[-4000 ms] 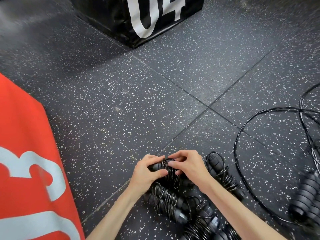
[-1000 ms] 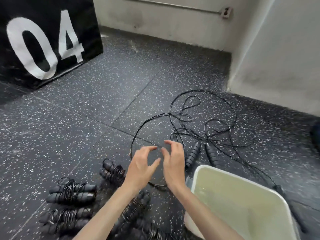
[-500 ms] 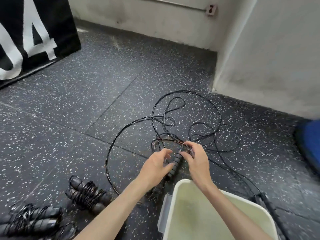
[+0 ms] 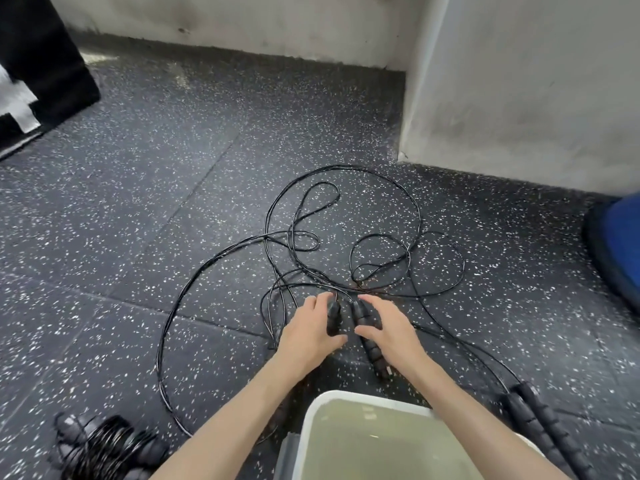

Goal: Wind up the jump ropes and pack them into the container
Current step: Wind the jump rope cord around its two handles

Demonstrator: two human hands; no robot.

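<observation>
We take the white container at the bottom of the view as our landmark; its pale inside shows nothing in it, and only its far rim and part of its walls are in sight.

Just beyond the container's far rim lie two black ribbed handles. Our left hand curls over the left handle, fingers on its far side and thumb below it, so it appears to grip that handle. Our right hand sits on the right handle, fingers arched over its upper part and thumb toward the middle; we cannot tell whether it has closed on the handle or only rests on it. The lower end of that handle points back toward the container.

Farther beyond the container, the loose black rope sprawls in tangled loops on the speckled floor, with one wide loop sweeping down to the left of the container.

Right of the container lies another pair of handles, side by side, with a rope running from them. Left of the container, at the bottom edge, sits a wound-up rope bundle.

Far beyond the container stands a grey wall; a black box with white marking is at the far left, and a blue object at the right edge.
</observation>
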